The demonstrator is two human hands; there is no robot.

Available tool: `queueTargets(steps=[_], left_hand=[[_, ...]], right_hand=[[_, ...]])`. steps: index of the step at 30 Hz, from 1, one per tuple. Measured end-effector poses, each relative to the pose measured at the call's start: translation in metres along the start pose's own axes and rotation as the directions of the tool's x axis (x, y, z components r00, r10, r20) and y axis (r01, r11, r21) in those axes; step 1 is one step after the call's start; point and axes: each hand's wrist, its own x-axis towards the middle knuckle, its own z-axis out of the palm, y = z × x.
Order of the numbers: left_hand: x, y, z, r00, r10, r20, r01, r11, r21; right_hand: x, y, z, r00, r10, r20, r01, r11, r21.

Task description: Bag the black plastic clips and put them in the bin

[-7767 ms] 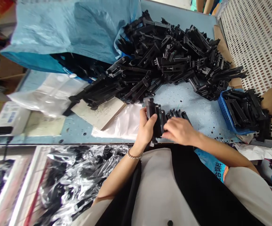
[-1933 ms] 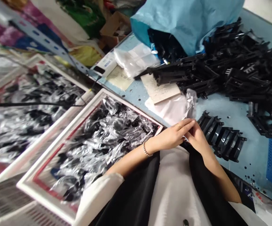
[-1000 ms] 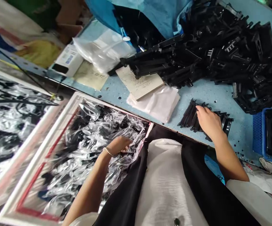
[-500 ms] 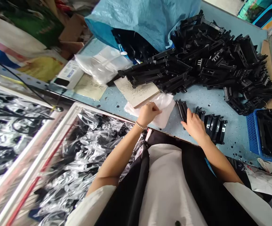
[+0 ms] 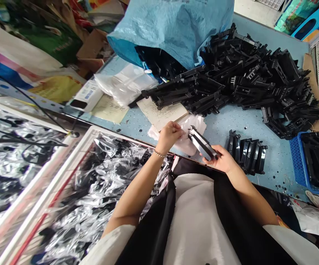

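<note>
My right hand [image 5: 222, 159] grips the near end of a long black plastic part [image 5: 201, 142], which is tilted with its far end over a stack of clear plastic bags [image 5: 196, 123]. My left hand [image 5: 170, 136] is closed, thumb and fingertips pinching the edge of a thin clear bag on that stack. A pale, dust-specked block [image 5: 162, 112] lies on the bags just beyond my left hand. To the right of my right hand, several similar black parts [image 5: 249, 152] stand lined up side by side on the blue table [image 5: 278, 162].
A large heap of black plastic parts [image 5: 258, 77] spreads over the table's back, beside a blue woven sack [image 5: 173, 29]. At right stands a blue basket [image 5: 298, 162] of parts. Bagged parts [image 5: 107, 191] fill a white-framed bin below left. A packet of clear bags [image 5: 126, 82] lies back left.
My right hand has lifted a black part off the table and brought it left, toward the bags. My left hand stays at the bag's edge. The view has shifted slightly.
</note>
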Motion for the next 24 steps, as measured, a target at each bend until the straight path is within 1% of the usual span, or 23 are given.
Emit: queueTargets(steps=[1,2,4,6,8,9,10,11,12,14,16,18,19,20,21,22,23,24], left_hand=[[-0.001,-0.001,-0.001,1.0,0.014,-0.013,-0.013,0.999,0.037],[-0.002,-0.002,0.0,0.999,0.03,-0.026,-0.028,0.996,0.079],[-0.003,-0.002,0.002,0.995,0.087,-0.039,-0.078,0.98,0.182],[-0.006,0.002,0.004,0.984,0.179,-0.018,-0.164,0.933,0.32],[-0.008,0.01,0.002,0.968,0.249,0.017,-0.23,0.864,0.449],[-0.009,0.014,0.0,0.968,0.248,0.028,-0.231,0.846,0.481],[-0.009,0.018,-0.002,0.975,0.221,0.029,-0.208,0.852,0.48],[-0.009,0.02,-0.004,0.984,0.174,0.027,-0.168,0.879,0.446],[-0.008,0.022,-0.005,0.992,0.119,0.029,-0.121,0.914,0.388],[-0.005,0.02,-0.003,0.998,0.033,0.051,-0.045,0.967,0.25],[-0.001,0.015,0.002,0.998,-0.01,0.066,-0.001,0.984,0.176],[0.0,0.011,0.007,0.998,-0.018,0.052,0.007,0.979,0.201],[-0.001,0.01,0.008,1.0,0.006,0.027,-0.012,0.969,0.248],[-0.003,0.01,0.007,0.998,0.06,0.001,-0.057,0.948,0.314],[-0.005,0.01,0.005,0.989,0.147,-0.015,-0.129,0.909,0.397],[-0.007,0.012,0.002,0.967,0.254,-0.011,-0.216,0.845,0.489],[-0.008,0.013,-0.002,0.934,0.355,0.021,-0.302,0.758,0.578],[-0.009,0.014,-0.005,0.899,0.431,0.075,-0.372,0.663,0.649]], right_hand=[[-0.003,-0.001,-0.002,1.0,-0.016,-0.02,0.017,1.0,0.024],[-0.006,-0.004,-0.004,0.999,-0.038,-0.017,0.038,0.998,0.042],[-0.01,-0.007,-0.004,0.997,-0.06,0.043,0.058,0.997,0.057],[-0.007,-0.005,-0.001,0.995,-0.025,0.1,0.02,0.998,0.053],[-0.001,0.0,0.001,0.995,0.029,0.092,-0.033,0.998,0.045],[0.001,0.002,0.001,0.997,0.038,0.067,-0.042,0.998,0.048],[0.002,0.003,0.0,0.999,0.027,0.04,-0.029,0.998,0.055],[0.002,0.003,0.0,1.0,-0.002,0.023,0.001,0.998,0.064],[0.001,0.001,0.0,0.999,-0.042,0.024,0.04,0.997,0.072],[-0.003,-0.003,0.0,0.991,-0.118,0.064,0.113,0.991,0.072],[-0.003,-0.004,0.002,0.986,-0.137,0.098,0.134,0.99,0.035],[0.002,0.001,0.004,0.989,-0.128,0.068,0.131,0.99,-0.047],[0.005,0.004,0.005,0.991,-0.129,0.041,0.132,0.986,-0.106],[0.008,0.008,0.005,0.99,-0.142,0.014,0.142,0.976,-0.168],[0.01,0.011,0.004,0.986,-0.166,-0.011,0.159,0.962,-0.223],[0.011,0.013,0.003,0.982,-0.19,-0.026,0.176,0.948,-0.265],[0.01,0.013,0.002,0.977,-0.209,-0.036,0.19,0.938,-0.291],[0.009,0.012,0.001,0.974,-0.22,-0.044,0.198,0.933,-0.3]])
